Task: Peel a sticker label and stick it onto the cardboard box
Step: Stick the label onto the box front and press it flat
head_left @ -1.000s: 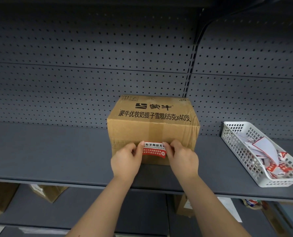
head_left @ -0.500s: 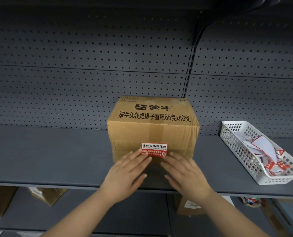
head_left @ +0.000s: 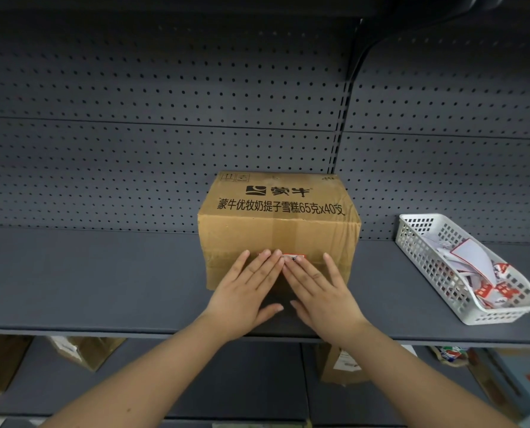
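Note:
A brown cardboard box (head_left: 279, 230) with black print stands on the grey shelf (head_left: 87, 273). A red and white sticker label (head_left: 294, 258) is on the box's front face, mostly hidden under my fingers. My left hand (head_left: 245, 288) and my right hand (head_left: 319, 288) lie flat against that face, fingers spread, fingertips meeting over the label. Neither hand holds anything.
A white plastic basket (head_left: 424, 261) with several white and red label sheets sits on the shelf at the right. A perforated grey back panel (head_left: 164, 118) rises behind the box. Brown boxes (head_left: 84, 350) stand on the lower shelf.
Both hands have slid up the box's front from below the label, and their flat fingers now cover most of it. The box has not moved.

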`<state>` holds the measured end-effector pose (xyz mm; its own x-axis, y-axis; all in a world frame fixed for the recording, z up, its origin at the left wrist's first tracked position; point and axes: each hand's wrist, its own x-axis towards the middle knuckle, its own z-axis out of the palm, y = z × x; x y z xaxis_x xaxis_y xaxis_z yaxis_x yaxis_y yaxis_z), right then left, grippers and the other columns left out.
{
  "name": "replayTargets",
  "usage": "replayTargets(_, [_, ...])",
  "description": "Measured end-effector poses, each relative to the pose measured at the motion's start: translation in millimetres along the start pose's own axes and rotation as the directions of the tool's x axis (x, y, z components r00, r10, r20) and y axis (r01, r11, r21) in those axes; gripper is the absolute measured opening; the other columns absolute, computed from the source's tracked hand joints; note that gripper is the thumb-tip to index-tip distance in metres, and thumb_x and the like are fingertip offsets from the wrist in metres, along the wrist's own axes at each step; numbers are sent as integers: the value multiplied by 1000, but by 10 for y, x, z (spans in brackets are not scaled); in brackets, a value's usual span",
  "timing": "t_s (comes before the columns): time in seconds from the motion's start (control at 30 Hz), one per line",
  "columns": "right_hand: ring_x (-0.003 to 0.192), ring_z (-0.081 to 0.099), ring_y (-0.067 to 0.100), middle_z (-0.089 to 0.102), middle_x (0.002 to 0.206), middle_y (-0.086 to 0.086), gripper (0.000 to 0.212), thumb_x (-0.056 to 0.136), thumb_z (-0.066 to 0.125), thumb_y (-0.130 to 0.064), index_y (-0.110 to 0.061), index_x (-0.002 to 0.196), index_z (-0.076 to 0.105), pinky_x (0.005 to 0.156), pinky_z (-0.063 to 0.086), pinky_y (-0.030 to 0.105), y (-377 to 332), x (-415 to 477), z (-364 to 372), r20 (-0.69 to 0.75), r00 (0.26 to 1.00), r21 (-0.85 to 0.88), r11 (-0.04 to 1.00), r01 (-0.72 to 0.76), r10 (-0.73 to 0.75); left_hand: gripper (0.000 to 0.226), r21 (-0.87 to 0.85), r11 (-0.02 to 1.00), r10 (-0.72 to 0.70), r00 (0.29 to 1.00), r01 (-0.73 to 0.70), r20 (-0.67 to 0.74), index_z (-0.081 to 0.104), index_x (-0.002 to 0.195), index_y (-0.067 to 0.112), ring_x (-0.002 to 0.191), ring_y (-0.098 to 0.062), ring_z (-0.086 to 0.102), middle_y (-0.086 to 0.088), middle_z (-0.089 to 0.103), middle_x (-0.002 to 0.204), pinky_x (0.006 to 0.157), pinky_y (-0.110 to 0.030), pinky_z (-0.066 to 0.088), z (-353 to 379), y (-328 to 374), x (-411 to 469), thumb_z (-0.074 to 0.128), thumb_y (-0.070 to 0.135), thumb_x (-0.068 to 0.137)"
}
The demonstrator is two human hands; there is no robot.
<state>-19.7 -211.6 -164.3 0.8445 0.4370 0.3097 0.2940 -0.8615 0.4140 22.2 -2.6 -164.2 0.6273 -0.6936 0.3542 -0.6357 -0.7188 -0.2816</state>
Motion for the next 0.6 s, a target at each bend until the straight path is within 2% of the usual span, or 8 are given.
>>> replayTargets(0.17, [146, 0, 20, 7, 160, 1, 65, 93, 28, -40, -14, 150, 10, 114, -2, 60, 44, -31, -5, 16, 999, -34, 998, -50, 50, 74, 73, 997, -26, 999, 23, 40, 13, 150, 11, 147, -19, 2, -4, 11, 160, 117, -52, -1, 39, -76, -34, 18, 59, 93])
replayTargets(0.37, [144, 9, 21, 9, 160, -5, 63, 91, 32, -38, -18, 150, 18, 111, 0, 65, 345, -230, -44, -29, 989, -45, 988, -147, 146, 72, 113, 980, -163, 987, 163, -5, 14, 151, 17, 147, -17, 1, 2, 13, 161, 118, -54, -1, 47, -235, -221, 23, 57, 92])
replayTargets(0.5, [145, 7, 21, 16, 159, -3, 64, 91, 34, -39, -18, 150, 17, 112, 1, 64, 324, -265, -55, -47, 988, -31, 988, -150, 149, 74, 84, 978, -190, 981, 192, -30, 10, 151, 15, 148, -17, -2, 1, -5, 161, 118, -53, -4, 63, -183, -274, 24, 58, 92])
replayTargets(0.6, [146, 5, 22, 14, 158, -2, 65, 92, 32, -42, -17, 150, 15, 113, 3, 62, 133, -256, -35, -48, 996, 0, 997, -73, 73, 75, 55, 990, -131, 991, 133, -36, 9, 151, 14, 148, -19, -2, 0, -7, 161, 117, -53, -5, 62, -64, -269, 24, 58, 92])
